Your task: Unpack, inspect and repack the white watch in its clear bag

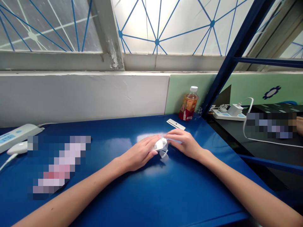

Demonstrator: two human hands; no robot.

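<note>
Head: left hand (pixel 139 153) hides white object (pixel 159 144) (partly).

The left forearm (pixel 87 187), toward eight o'clock, is left bare and marked by a small spot (pixel 52 209). The right forearm (pixel 243 186), toward four o'clock, is also bared. Both are narrowed toward uncovered wrists; the left hand (pixel 139 153) and right hand (pixel 186 142) are ungloved.

Left hand (pixel 139 153) near right hand (pixel 187 144), fingers (pixel 177 136) bent.
</note>
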